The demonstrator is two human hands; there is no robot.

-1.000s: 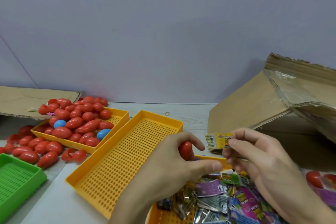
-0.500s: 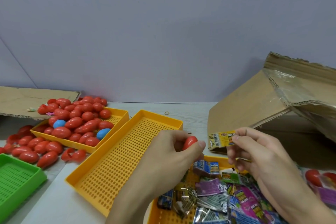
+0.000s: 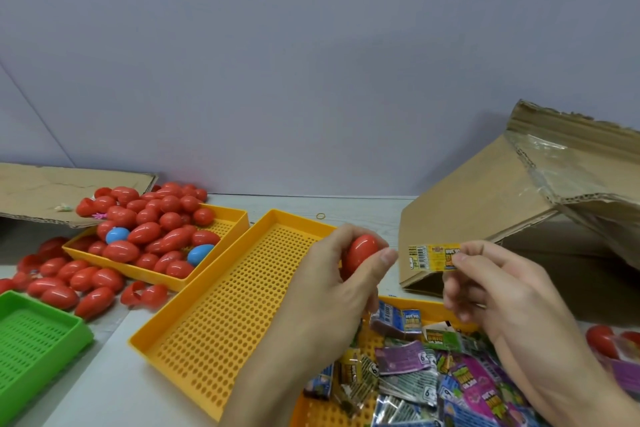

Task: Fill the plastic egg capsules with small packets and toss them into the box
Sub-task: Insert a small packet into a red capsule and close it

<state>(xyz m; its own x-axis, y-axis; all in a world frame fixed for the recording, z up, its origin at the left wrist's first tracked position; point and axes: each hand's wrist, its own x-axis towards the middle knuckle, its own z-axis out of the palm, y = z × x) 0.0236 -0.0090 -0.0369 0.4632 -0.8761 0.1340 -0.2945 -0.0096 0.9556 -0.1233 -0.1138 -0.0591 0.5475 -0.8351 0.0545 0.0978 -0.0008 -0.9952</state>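
My left hand [image 3: 332,284] grips a closed red egg capsule [image 3: 362,253] between thumb and fingers, above the near end of an empty yellow tray [image 3: 225,305]. My right hand [image 3: 498,291] pinches a small yellow packet [image 3: 433,256] by its right end, a short gap to the right of the egg. Below both hands a yellow tray [image 3: 429,312] holds several colourful packets [image 3: 408,378]. The open cardboard box [image 3: 485,211] lies on its side at the right, behind the packet.
A yellow tray [image 3: 228,222] at the back left is heaped with red egg capsules [image 3: 152,218] and two blue ones; more red eggs lie loose on the table beside it. A green tray [image 3: 38,336] sits at the near left. Flat cardboard [image 3: 41,191] lies at far left.
My left hand has turned the red egg up and raised it slightly, so more of it shows. The right hand with the yellow packet has stayed almost in place.
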